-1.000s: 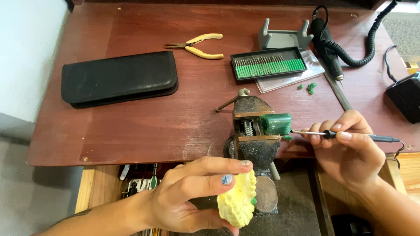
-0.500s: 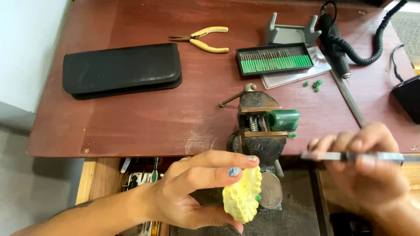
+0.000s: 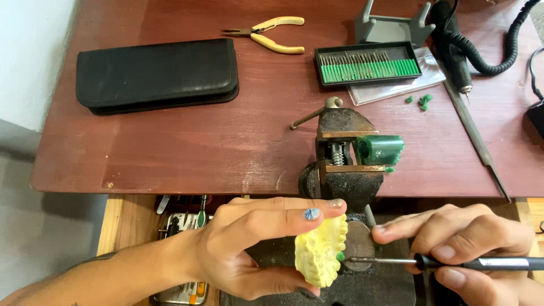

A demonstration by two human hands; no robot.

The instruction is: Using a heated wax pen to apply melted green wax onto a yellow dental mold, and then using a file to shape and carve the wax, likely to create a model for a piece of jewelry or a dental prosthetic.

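Note:
My left hand (image 3: 249,246) grips a pale yellow ribbed piece (image 3: 320,255) between fingers and thumb, held just below the table's front edge. A small green bit sits on that piece's right side. My right hand (image 3: 473,249) holds a thin dark pen-like tool (image 3: 453,262) level, and its metal tip touches the green bit. Just above both hands a small black bench vise (image 3: 345,158) is clamped to the table edge, with a green block (image 3: 381,149) in its jaws.
On the brown wooden table (image 3: 170,147) lie a black zip case (image 3: 158,75), yellow-handled pliers (image 3: 269,33), a black tray of green-shanked burs (image 3: 368,63), green crumbs (image 3: 420,101), a long file (image 3: 473,136), a rotary handpiece (image 3: 453,51) with coiled cord. An open drawer (image 3: 181,221) holds tools.
My right hand has dropped from the vise's level to beside the yellow piece, bringing the tool's tip onto its green bit. My left hand has held the yellow piece nearly still.

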